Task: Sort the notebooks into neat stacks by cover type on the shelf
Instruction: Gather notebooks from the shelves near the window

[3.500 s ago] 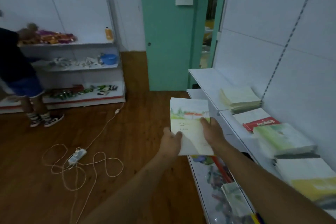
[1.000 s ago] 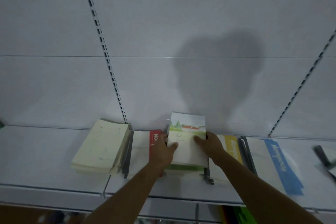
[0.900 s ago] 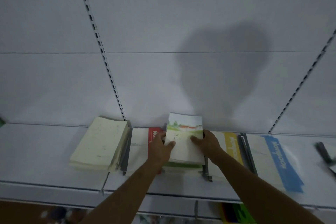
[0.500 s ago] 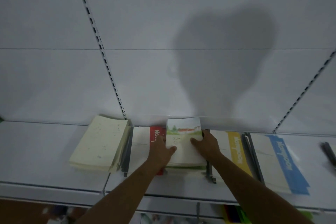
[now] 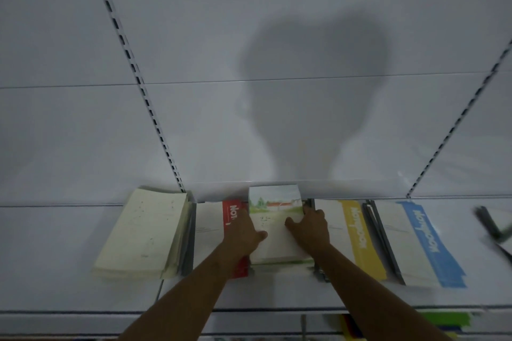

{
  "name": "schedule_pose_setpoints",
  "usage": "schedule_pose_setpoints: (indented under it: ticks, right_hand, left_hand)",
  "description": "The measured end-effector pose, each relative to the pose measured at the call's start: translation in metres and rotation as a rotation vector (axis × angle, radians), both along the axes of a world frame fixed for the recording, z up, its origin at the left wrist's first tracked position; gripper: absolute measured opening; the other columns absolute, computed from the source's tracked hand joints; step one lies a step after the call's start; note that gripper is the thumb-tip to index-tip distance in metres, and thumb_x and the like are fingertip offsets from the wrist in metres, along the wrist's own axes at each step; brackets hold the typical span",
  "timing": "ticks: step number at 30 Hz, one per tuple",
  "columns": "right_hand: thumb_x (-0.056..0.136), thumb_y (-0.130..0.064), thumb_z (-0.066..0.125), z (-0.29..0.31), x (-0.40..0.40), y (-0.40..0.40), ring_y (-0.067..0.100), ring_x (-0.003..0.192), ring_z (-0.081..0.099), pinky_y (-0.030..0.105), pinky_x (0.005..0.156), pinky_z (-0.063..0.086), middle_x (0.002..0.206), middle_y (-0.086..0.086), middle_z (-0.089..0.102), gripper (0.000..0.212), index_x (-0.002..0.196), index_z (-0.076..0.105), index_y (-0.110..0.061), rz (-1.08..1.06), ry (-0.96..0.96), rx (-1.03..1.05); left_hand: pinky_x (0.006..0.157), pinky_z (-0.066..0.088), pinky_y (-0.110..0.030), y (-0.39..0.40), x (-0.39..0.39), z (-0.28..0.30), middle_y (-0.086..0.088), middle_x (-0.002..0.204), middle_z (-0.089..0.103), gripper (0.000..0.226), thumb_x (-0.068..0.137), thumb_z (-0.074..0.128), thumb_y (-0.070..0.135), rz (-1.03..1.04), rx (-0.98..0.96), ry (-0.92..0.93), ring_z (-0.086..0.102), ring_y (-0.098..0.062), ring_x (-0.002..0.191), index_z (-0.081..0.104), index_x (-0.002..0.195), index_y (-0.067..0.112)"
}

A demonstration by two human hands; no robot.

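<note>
Both hands, left (image 5: 243, 235) and right (image 5: 310, 230), clasp the landscape notebook (image 5: 277, 219) by its edges, thumbs on the cover, atop its pile on the shelf (image 5: 69, 293) between red (image 5: 234, 210) and yellow (image 5: 357, 238) stacks. If it's let go off-square, I reckon it overhangs and spoils the pile.

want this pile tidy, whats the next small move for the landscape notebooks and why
Probably let go. Both hands hold the landscape notebooks by the sides, and they already seem to lie flat on the matching stack, between the red notebooks and yellow notebooks.
</note>
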State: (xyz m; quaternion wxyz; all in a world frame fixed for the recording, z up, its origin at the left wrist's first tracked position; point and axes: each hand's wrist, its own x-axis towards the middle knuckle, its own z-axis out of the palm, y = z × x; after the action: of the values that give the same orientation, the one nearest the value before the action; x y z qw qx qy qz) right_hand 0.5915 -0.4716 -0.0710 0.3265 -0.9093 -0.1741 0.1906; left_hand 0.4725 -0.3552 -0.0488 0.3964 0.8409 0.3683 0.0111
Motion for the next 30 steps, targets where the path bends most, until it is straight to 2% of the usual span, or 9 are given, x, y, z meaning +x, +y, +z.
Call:
schedule_pose_setpoints:
  ticks: [2,5,9,11,14,21,25,28,30]
  right_hand:
    - [0.085,-0.041,0.063,0.000,0.001,-0.001,0.035,0.116,0.049,0.046,0.100,0.044,0.126,0.016,0.046,0.063,0.138,0.042,-0.015,0.006,0.043,0.022]
    - [0.084,-0.034,0.066,0.003,0.001,-0.002,0.034,0.119,0.046,0.043,0.099,0.043,0.129,0.015,0.047,0.067,0.141,0.033,-0.020,0.007,0.014,0.066]
    - [0.087,-0.035,0.062,0.008,-0.003,-0.001,0.033,0.116,0.049,0.041,0.094,0.045,0.127,0.013,0.044,0.048,0.131,0.045,-0.029,0.068,-0.062,-0.010]
    - [0.087,-0.036,0.061,0.007,-0.001,-0.001,0.032,0.115,0.050,0.040,0.093,0.046,0.128,0.012,0.044,0.045,0.129,0.047,-0.028,0.080,-0.071,-0.034]
    - [0.087,-0.038,0.060,0.005,0.003,-0.001,0.031,0.117,0.050,0.039,0.096,0.045,0.130,0.011,0.043,0.048,0.132,0.046,-0.026,0.104,-0.087,-0.055]
    - [0.089,-0.040,0.056,0.010,-0.007,0.000,0.032,0.119,0.049,0.040,0.098,0.044,0.131,0.011,0.042,0.050,0.136,0.043,-0.029,0.092,-0.082,-0.108]
    - [0.091,-0.037,0.054,0.020,-0.011,-0.003,0.030,0.122,0.048,0.034,0.102,0.040,0.134,0.012,0.044,0.052,0.141,0.042,-0.026,0.101,-0.083,-0.141]
    - [0.095,-0.034,0.050,0.032,-0.011,-0.015,0.027,0.117,0.052,0.030,0.095,0.042,0.128,0.013,0.053,0.043,0.134,0.050,-0.016,0.072,-0.157,-0.147]
    - [0.096,-0.038,0.047,0.039,-0.014,-0.031,0.021,0.108,0.056,0.027,0.089,0.043,0.121,0.009,0.056,0.039,0.130,0.052,-0.018,-0.011,-0.219,-0.136]
  left_hand:
    - [0.092,0.051,-0.030,0.005,0.005,0.003,-0.008,0.127,0.058,0.059,0.081,0.075,0.020,-0.057,0.015,0.037,0.058,-0.021,0.116,0.046,0.131,0.009]
    - [0.093,0.051,-0.031,0.008,0.012,0.008,-0.009,0.127,0.058,0.062,0.079,0.077,0.022,-0.126,0.076,0.115,0.059,-0.021,0.113,0.048,0.132,0.007]
    - [0.101,0.043,-0.039,0.005,0.016,0.014,-0.014,0.144,0.036,0.089,0.078,0.075,0.035,-0.194,0.304,0.249,0.042,-0.029,0.129,0.022,0.146,0.014]
    - [0.100,0.040,-0.040,0.005,0.018,0.018,-0.010,0.144,0.033,0.079,0.078,0.074,0.037,-0.258,0.382,0.272,0.034,-0.029,0.132,0.029,0.142,0.024]
    - [0.101,0.039,-0.037,0.006,0.023,0.020,-0.004,0.143,0.036,0.067,0.081,0.071,0.037,-0.351,0.426,0.320,0.033,-0.026,0.133,0.039,0.139,0.025]
    - [0.103,0.042,-0.036,0.023,0.025,0.024,-0.002,0.141,0.041,0.069,0.081,0.063,0.048,-0.506,0.473,0.387,0.044,-0.023,0.128,0.039,0.142,0.028]
    - [0.101,0.043,-0.039,0.031,0.025,0.032,-0.003,0.140,0.042,0.064,0.084,0.055,0.056,-0.582,0.495,0.398,0.047,-0.024,0.126,0.041,0.141,0.029]
    - [0.093,0.043,-0.039,0.030,0.023,0.037,-0.005,0.137,0.044,0.052,0.089,0.048,0.050,-0.602,0.551,0.361,0.048,-0.027,0.122,0.046,0.135,0.025]
    - [0.099,0.040,-0.044,0.021,0.027,0.041,-0.009,0.139,0.040,0.049,0.092,0.046,0.046,-0.626,0.584,0.314,0.042,-0.031,0.125,0.046,0.135,0.021]
